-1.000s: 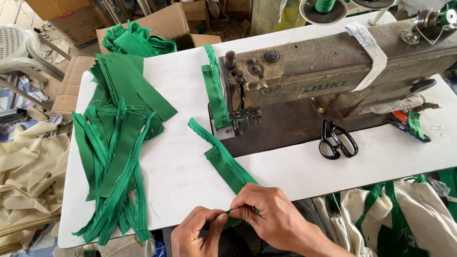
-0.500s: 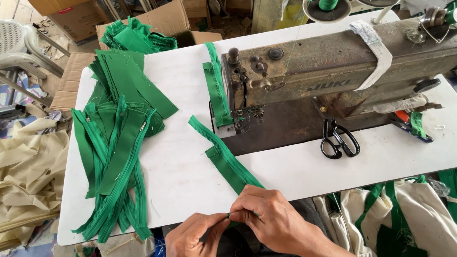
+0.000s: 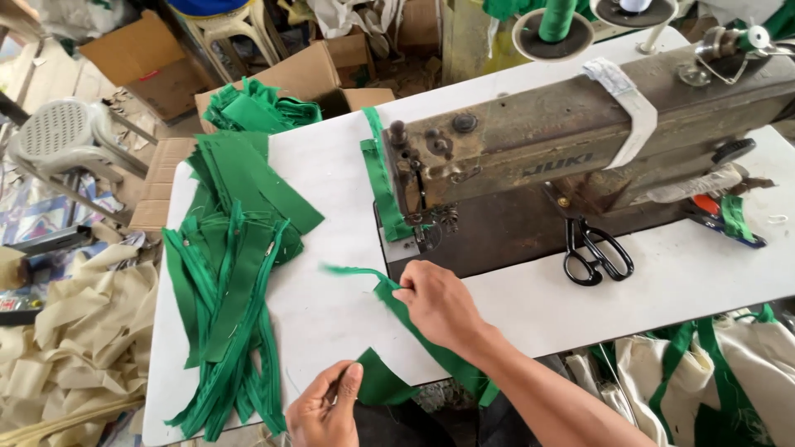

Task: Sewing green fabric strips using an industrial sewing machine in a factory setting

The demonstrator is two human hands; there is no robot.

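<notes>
Big old sewing machine [image 3: 580, 141] sits on the white table [image 3: 679, 281], green pile [image 3: 236, 281] off to the left. Half a second ago both hands were bunched together at the table edge; now the right hand [image 3: 439, 306] has pinched the green strip [image 3: 389, 298] and carried it up toward the needle, while the left hand [image 3: 327, 406] pinches its tail end, so it looks about ready to feed.

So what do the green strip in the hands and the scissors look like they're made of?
Green strip: woven cloth, matte, going by its limp folds and frayed edge; the right hand pinches it. Scissors: probably metal blades with black coated handles, slightly glossy; the exact finish is hard to tell.
</notes>
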